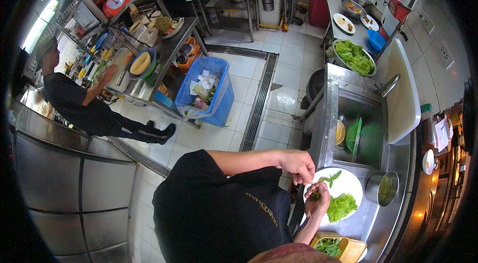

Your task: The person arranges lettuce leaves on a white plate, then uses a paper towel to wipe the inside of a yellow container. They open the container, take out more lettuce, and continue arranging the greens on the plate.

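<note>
Over the rim of a white round plate (349,180), my left hand (297,164) has its fingertips pinched together at the stem end of a leafy green herb sprig (331,178). Just below it, my right hand (318,203) is turned partly palm up, its fingers curled around some green herb stems that they mostly hide. On the plate, beside my right hand, lies a frilly lettuce leaf (341,207). A yellowish container (354,250) of loose green leaves stands close to my right forearm.
A steel pot (382,189) stands beyond the plate. The sink (368,128) holds a green board and a yellow-rimmed dish. A white board (403,91) leans by the faucet (390,85). Lettuce fills a bowl (353,56). A blue bin (214,104) and a co-worker (71,91) are across the aisle.
</note>
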